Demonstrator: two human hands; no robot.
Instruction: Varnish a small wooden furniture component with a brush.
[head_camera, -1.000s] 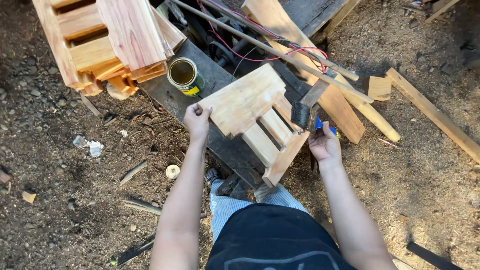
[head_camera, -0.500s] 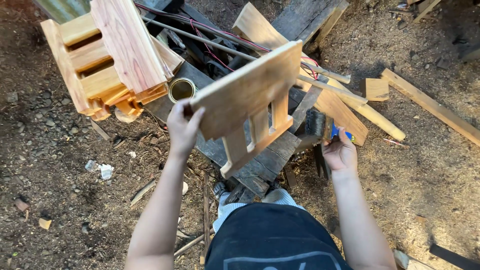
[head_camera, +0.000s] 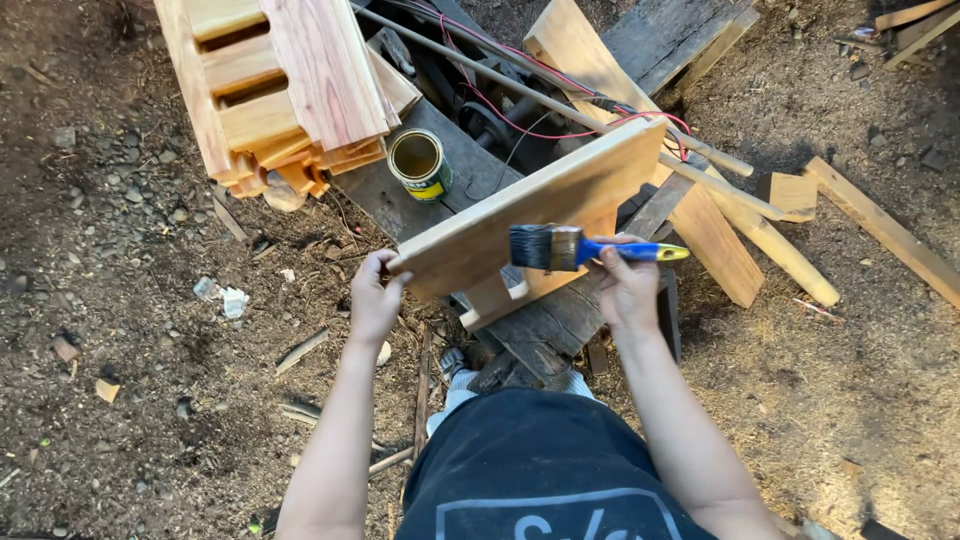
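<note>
- While the left hand (head_camera: 375, 300) is clamping the lower left corner of the tilted wooden panel (head_camera: 530, 215), the right hand (head_camera: 628, 290) is holding a blue-handled paintbrush (head_camera: 590, 248) sideways across the panel's lower edge, bristles pointing left.
- The panel is standing raised over the dark plank (head_camera: 450, 175) that is serving as the work surface, with its far corner lifted toward the red cable (head_camera: 560, 132) behind it.
- The left grip is closing thumb over the face and fingers under the edge; the right grip is wrapping around the brush handle near the ferrule, fingers closed tight.
- The open tin of finish (head_camera: 420, 163) is sitting on the plank just beyond the panel's left end, near enough, it seems, for reloading without shifting the panel.
- To the left of the panel, a slatted wooden piece (head_camera: 290, 90) is resting at the plank's far end; scrap boards (head_camera: 870, 220) are lying on the dirt to the panel's right.
- Good work here is probably depending on keeping the panel steady at one angle, brushing along the grain in long strokes, and keeping the left fingers off any wet face.
- Dirt and wood chips below the panel are likely posing a risk to a fresh coat if an edge is dipping.
</note>
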